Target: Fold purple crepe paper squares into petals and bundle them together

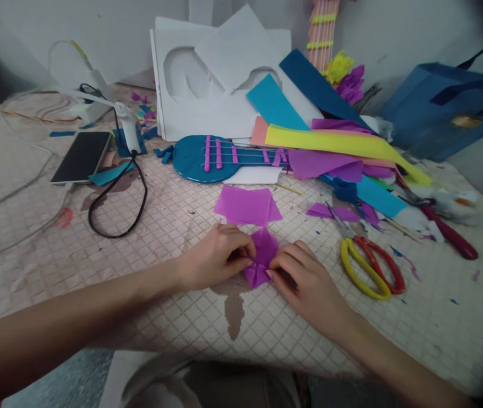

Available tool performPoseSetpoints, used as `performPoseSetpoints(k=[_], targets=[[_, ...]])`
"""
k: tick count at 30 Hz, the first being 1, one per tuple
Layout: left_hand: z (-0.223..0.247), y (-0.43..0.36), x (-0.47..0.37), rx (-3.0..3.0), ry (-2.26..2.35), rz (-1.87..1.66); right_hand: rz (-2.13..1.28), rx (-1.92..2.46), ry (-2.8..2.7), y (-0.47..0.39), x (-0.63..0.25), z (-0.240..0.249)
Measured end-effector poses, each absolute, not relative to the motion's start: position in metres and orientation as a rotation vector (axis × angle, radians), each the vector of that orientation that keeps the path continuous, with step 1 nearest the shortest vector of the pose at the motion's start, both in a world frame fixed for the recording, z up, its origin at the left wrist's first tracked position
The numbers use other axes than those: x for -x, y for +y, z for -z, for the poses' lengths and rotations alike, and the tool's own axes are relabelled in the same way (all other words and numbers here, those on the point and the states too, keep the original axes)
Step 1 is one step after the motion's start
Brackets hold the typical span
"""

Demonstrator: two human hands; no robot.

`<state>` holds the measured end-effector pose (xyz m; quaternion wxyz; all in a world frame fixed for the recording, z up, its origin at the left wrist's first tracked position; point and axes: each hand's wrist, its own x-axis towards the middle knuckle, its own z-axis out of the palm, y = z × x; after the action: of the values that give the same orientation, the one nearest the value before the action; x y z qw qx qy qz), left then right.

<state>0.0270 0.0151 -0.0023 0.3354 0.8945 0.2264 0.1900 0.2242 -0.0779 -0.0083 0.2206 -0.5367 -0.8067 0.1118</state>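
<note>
A small piece of purple crepe paper (pixel 266 246) is pinched between my two hands just above the table's near part. My left hand (pixel 220 255) grips its left edge between thumb and forefinger. On the other side, my right hand (pixel 305 277) holds the right edge the same way. The paper is creased and gathered near the fingertips. Just beyond it lies a flat purple paper piece (pixel 248 205). Farther back rests a blue paper guitar (pixel 199 158) with purple strips and thin strings across it.
Scissors (pixel 367 263) with yellow and red handles lie to the right, near red-handled pliers (pixel 449 232). Coloured paper strips (pixel 330 139) pile up behind. A phone (pixel 82 157) and a white corded tool (pixel 128 127) are at left. A blue bag (pixel 432 107) stands back right.
</note>
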Motion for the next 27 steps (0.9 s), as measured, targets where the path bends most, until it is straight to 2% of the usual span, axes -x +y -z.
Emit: performPoseSetpoints(k=[27], targets=[[0.008,0.004,-0.032,-2.527,0.655,-0.479,-0.170,1.429,-2.207,-0.082,-0.219,0.015]])
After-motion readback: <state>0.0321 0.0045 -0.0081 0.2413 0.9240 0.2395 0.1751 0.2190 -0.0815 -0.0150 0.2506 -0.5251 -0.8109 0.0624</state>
